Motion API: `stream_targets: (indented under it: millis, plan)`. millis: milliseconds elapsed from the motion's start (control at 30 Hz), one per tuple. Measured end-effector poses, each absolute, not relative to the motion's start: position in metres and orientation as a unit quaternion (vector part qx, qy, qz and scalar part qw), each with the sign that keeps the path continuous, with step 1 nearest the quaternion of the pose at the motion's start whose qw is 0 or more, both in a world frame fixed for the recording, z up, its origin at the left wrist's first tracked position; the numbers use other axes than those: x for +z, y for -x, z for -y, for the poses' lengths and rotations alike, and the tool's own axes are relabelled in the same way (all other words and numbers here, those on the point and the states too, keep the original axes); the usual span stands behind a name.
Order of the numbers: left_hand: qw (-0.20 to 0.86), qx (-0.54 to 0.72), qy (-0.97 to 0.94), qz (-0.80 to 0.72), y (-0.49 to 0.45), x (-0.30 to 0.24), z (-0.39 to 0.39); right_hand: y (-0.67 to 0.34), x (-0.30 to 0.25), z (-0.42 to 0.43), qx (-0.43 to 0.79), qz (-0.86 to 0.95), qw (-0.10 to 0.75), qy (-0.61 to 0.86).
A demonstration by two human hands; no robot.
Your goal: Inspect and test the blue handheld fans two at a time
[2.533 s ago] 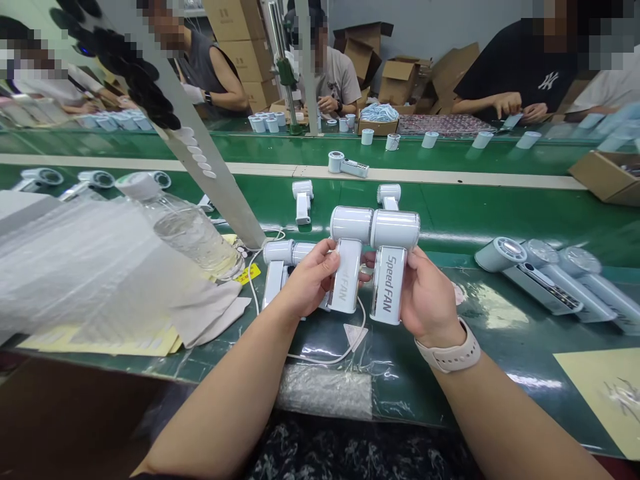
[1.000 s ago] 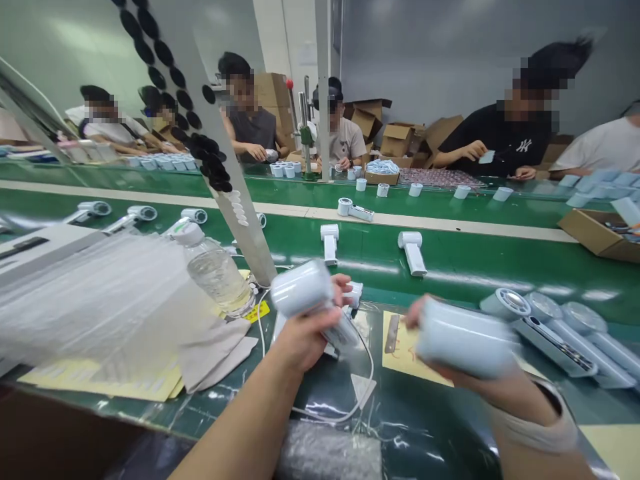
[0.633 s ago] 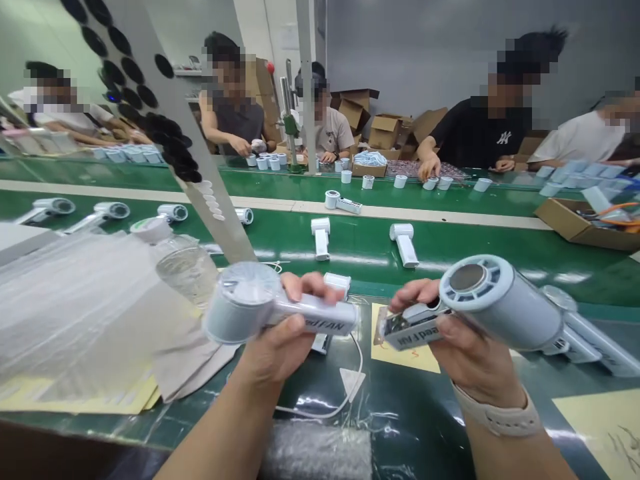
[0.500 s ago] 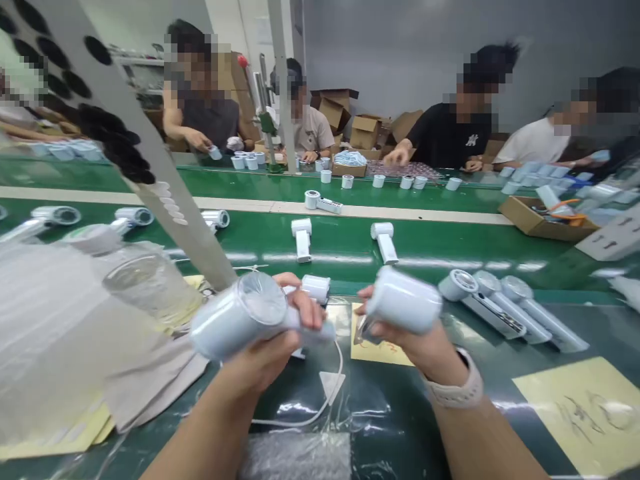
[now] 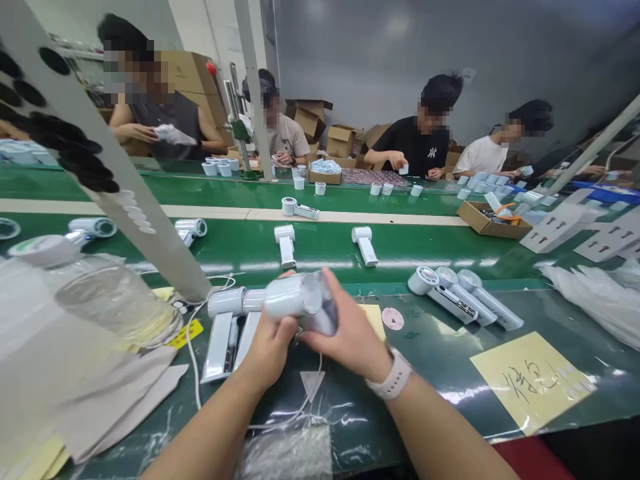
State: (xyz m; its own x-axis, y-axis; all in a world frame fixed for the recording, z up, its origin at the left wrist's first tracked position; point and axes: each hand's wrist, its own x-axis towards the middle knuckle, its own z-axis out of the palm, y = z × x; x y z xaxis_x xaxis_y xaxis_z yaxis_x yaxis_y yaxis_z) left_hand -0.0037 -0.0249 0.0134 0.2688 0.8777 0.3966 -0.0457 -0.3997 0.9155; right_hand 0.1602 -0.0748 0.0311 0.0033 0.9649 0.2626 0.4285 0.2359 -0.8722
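Note:
My left hand (image 5: 270,337) is closed round the lower side of a pale blue handheld fan (image 5: 286,295) with a cylindrical head. On the right end of its head, my right hand (image 5: 347,327) curls its fingers over a grey, blurred part. The handle is hidden behind the hands, so I cannot tell whether a second piece is between them. Just left of my left hand, two similar fans (image 5: 218,343) lie side by side on the table, partly covered by it. A white cable (image 5: 193,360) runs around them.
Three fans (image 5: 455,303) lie to the right, above a handwritten yellow sheet (image 5: 530,383). Plastic bags and a clear jar (image 5: 115,300) stand at left, beside a slanted metal post (image 5: 165,220). More fans rest on the green conveyor (image 5: 325,243). Several co-workers sit beyond it.
My hands were apart, each holding a pale blue fan piece; they have come together on one fan. Two fans now show on the table at left. The view has swung right.

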Motion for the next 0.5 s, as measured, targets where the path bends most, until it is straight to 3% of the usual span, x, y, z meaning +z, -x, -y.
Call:
stream_targets:
  millis: [100,233,400,500]
  plan:
    - [0.304,0.420,-0.758,-0.396,0.012,0.008,0.005,-0.215,0.036,0.083,0.135,0.633,0.342,0.681]
    - [0.136,0.312,-0.794,-0.504,0.018,0.006,-0.006,-0.280,0.008,0.108,0.024,0.618,0.186,0.764]
    - [0.081,0.198,-0.803,-0.557,0.012,0.014,0.003,-0.313,-0.027,0.122,-0.174,0.603,0.165,0.761]
    - [0.086,0.177,-0.803,-0.562,0.010,0.017,0.008,-0.315,-0.026,0.114,-0.222,0.615,0.145,0.743]
